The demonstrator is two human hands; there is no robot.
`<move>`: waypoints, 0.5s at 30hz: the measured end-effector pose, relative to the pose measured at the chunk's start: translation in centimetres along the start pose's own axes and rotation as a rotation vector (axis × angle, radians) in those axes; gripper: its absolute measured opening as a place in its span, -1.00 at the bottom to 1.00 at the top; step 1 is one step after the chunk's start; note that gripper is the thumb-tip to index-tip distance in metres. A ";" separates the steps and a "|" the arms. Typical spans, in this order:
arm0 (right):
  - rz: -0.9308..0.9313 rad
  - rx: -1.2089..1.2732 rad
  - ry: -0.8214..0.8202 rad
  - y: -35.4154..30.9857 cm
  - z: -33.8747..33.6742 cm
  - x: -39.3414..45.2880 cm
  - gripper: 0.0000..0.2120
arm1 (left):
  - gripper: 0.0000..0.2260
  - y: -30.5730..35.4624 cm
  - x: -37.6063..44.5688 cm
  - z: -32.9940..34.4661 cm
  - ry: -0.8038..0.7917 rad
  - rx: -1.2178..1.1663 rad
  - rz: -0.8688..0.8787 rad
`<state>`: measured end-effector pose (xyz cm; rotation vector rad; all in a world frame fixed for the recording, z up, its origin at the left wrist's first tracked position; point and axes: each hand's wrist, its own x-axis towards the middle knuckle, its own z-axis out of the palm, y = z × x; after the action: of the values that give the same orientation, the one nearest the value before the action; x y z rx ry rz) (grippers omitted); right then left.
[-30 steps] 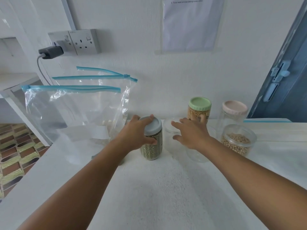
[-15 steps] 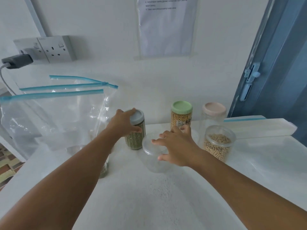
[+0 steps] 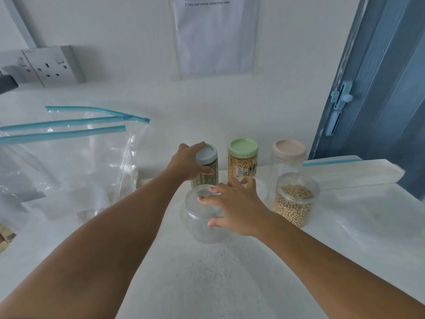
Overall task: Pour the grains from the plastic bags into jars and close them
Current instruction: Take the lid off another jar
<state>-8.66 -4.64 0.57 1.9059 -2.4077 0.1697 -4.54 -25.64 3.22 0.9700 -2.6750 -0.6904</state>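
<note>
**Handling notes: grey-lidded jar and empty clear jar**

Gripping the grey-lidded jar [image 3: 205, 167] from above, the left hand [image 3: 187, 163] has fingers curled over the lid rim and thumb on the glass side. This jar holds green grains and stands upright at the back of the white table [image 3: 230, 284], just left of the green-lidded jar [image 3: 242, 158] of yellow grains.

The right hand [image 3: 236, 204] is spread and half-curled over the empty clear jar [image 3: 203, 215], fingertips on its rim and thumb against the wall; contact is light, and a firm grasp cannot be confirmed. The jar stands in front of the grey-lidded one, with an open jar of beige grains [image 3: 295, 200] to its right.

Judgement: the clear jar looks thin-walled, light and smooth, so it should tip or skid easily; best held around the wall below the rim. The filled jar is heavier and steadier; taking it by the body is safer than by the lid. Plastic bags [image 3: 69, 162] on the left appear limp and slippery.
</note>
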 end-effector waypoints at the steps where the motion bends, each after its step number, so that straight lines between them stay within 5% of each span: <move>1: 0.000 0.004 0.000 0.0 0.0 0.1 -0.39 | -0.07 0.3 0.2 0.1 -0.007 -0.001 0.009; 15: -0.001 0.012 -0.008 0.0 0.1 0.7 -0.40 | -0.02 1.0 0.2 0.5 -0.104 0.001 0.074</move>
<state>-8.79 -5.31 0.58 1.9168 -2.4157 0.1780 -5.45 -24.96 3.27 0.8526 -2.7847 -0.7431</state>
